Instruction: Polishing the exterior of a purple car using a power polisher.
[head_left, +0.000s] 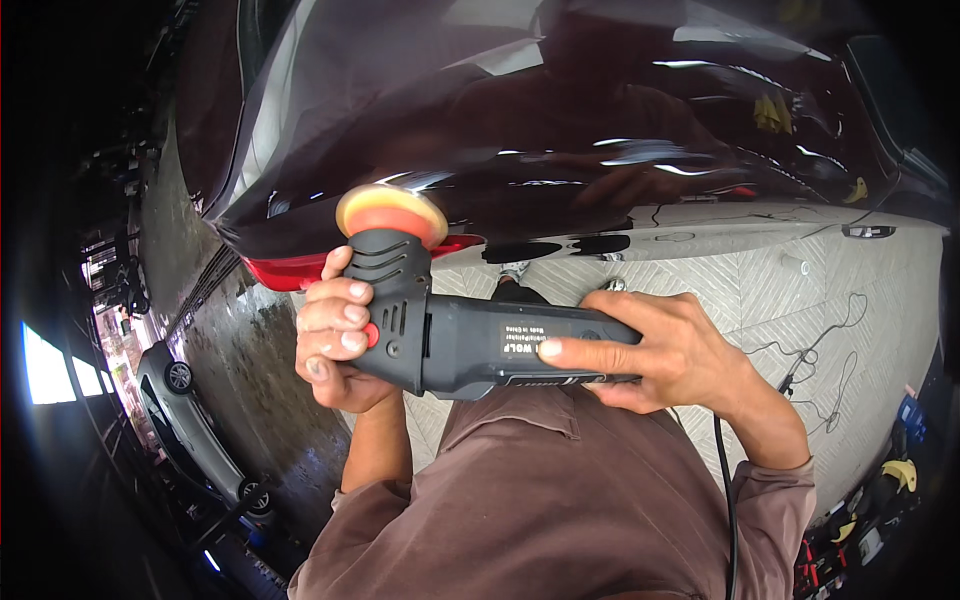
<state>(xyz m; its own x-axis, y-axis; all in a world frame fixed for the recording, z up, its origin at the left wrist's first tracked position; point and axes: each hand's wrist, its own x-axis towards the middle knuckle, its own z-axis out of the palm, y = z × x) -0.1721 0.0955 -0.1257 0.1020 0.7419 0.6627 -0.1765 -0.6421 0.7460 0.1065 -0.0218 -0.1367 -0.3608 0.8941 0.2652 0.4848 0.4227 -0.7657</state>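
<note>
A black electric orbital polisher (480, 341) lies across in front of my body, gripped from both ends. My left hand (334, 341) wraps around its head, beside a round red button. My right hand (664, 349) clasps the rear of the body, its index finger stretched along the printed label. At the head's far end is a round yellow and orange polishing pad (392, 214). The pad meets the glossy dark maroon car panel (450, 150) in view, just above the red tail light (281, 271); whether it presses on the paint is hard to tell.
The polisher's black cord (724, 495) hangs past my right forearm. Another thin cable (814, 360) lies looped on the light patterned floor (757, 300). A silver car (191, 427) is parked at left. Several tools and a yellow cloth (900, 474) lie at lower right.
</note>
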